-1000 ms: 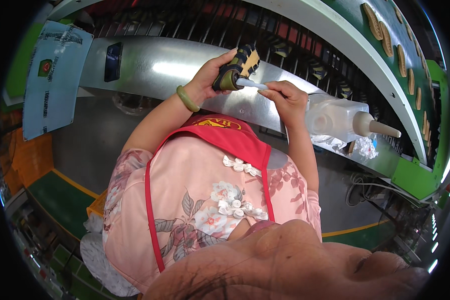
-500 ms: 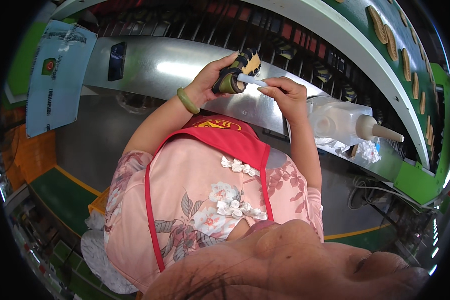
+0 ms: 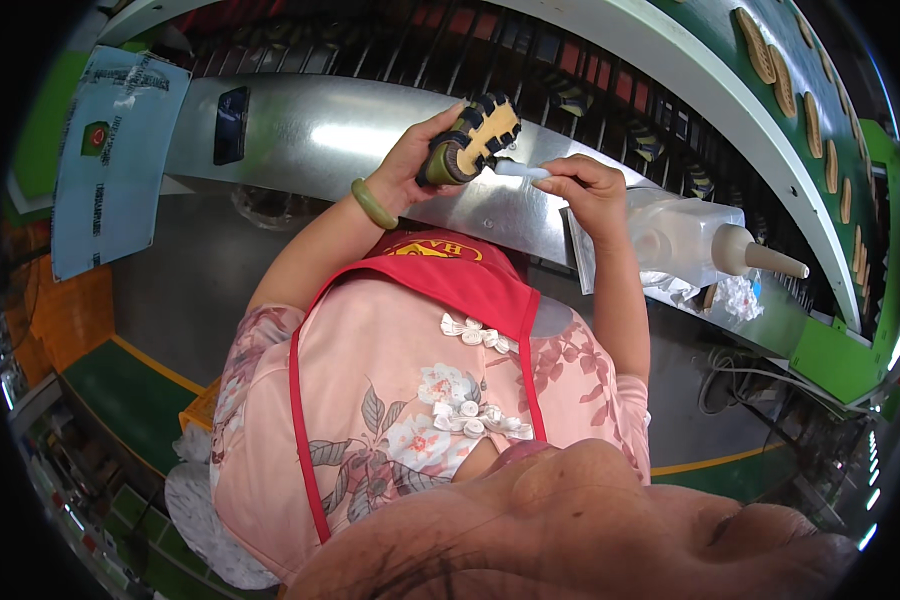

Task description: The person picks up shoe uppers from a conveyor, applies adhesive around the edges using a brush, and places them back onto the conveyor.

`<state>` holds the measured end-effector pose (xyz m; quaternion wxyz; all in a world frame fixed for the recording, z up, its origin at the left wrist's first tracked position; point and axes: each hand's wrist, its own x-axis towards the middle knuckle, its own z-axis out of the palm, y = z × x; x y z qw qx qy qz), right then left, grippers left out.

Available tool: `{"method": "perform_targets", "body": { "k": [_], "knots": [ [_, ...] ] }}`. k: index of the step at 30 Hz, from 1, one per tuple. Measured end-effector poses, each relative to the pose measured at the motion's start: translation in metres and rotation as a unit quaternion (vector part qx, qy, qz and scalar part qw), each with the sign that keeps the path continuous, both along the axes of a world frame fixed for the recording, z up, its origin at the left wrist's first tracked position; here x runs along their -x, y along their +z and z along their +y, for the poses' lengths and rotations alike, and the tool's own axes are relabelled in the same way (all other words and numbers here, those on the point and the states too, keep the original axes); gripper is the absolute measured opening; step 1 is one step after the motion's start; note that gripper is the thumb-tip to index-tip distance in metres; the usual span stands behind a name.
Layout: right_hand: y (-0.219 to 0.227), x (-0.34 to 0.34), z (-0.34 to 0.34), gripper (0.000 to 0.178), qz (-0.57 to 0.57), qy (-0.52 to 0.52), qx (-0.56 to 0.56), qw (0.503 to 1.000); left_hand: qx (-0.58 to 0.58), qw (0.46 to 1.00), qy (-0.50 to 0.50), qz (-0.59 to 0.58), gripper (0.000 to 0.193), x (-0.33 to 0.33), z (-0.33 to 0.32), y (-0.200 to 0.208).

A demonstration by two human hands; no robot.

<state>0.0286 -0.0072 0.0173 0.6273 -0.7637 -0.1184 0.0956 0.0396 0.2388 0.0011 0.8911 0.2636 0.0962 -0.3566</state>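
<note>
My left hand grips a small shoe upper, olive and dark blue, with its tan underside turned up and dark strap ends folded over the rim. My fingers wrap round its left side. To the right, my right hand pinches a small brush with a pale handle. The brush's dark tip is just beside the upper's right edge; whether it touches cannot be made out. Both hands are above a shiny metal ledge.
Beyond the ledge runs a rack of dark bars with more uppers on it. A translucent bottle with a nozzle lies at right. A phone and a blue sheet are at left. Tan soles lie on a green belt.
My right hand has drawn the brush to the right, off the heel area of the upper. My left hand has tilted the upper so that more of its tan underside shows.
</note>
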Motion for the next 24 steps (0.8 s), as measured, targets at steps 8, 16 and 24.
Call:
{"method": "perform_targets", "body": {
  "k": [8,16,24],
  "knots": [
    [-0.009,0.026,0.004,0.014,0.057,-0.005,0.049,0.997,0.027,0.995,0.097,0.022,0.042,-0.002,0.008,0.013],
    [0.034,0.018,0.007,0.018,0.05,-0.085,-0.091,0.991,-0.283,0.911,-0.007,-0.301,0.075,-0.012,0.026,0.062],
    [0.058,0.013,0.028,0.017,0.009,-0.072,-0.094,0.993,-0.374,0.829,0.006,-0.415,0.072,-0.009,0.023,0.071]
  ]
}}
